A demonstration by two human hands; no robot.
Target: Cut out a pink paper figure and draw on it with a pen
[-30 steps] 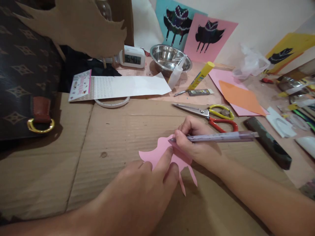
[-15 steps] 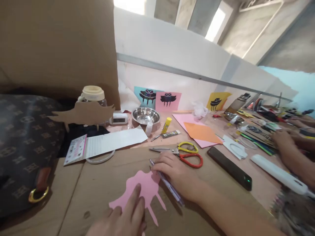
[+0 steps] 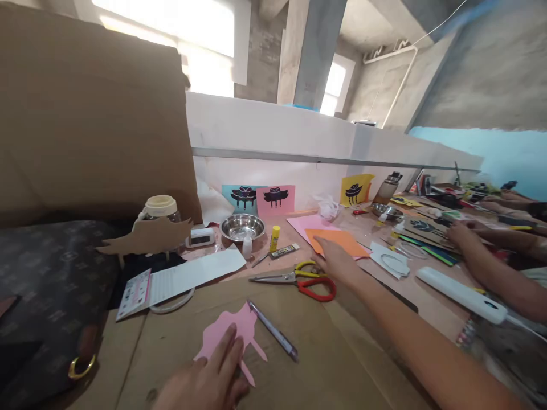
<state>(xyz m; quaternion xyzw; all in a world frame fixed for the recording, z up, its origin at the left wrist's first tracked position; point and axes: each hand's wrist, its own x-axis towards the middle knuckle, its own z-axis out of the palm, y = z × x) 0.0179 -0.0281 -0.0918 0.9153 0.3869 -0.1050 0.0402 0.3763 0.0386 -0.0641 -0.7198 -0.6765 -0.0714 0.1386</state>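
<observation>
Flat on a pink paper cut-out (image 3: 212, 332) lies my left hand (image 3: 207, 373), its fingers stretched out over the hat-like shape. A pen (image 3: 273, 331) rests on the cardboard just right of the cut-out, with no hand on it. My right hand (image 3: 337, 261) is stretched forward over the edge of an orange paper sheet (image 3: 350, 244), which lies on a pink sheet (image 3: 296, 223). Its fingers are extended; whether they touch the orange sheet I cannot tell. Beside that hand are scissors (image 3: 273, 278) with one yellow and one red handle.
A steel bowl (image 3: 243, 228), a glue stick (image 3: 274, 238) and a small white bottle (image 3: 247, 248) stand farther back. A brown patterned bag (image 3: 47, 307) fills the left side. At right are a white glue gun-like device (image 3: 459, 293) and another person's arm (image 3: 487, 262).
My right hand has let go of the pen and moved forward and right to the orange sheet. My left hand stays on the pink cut-out. The view has tilted upward.
</observation>
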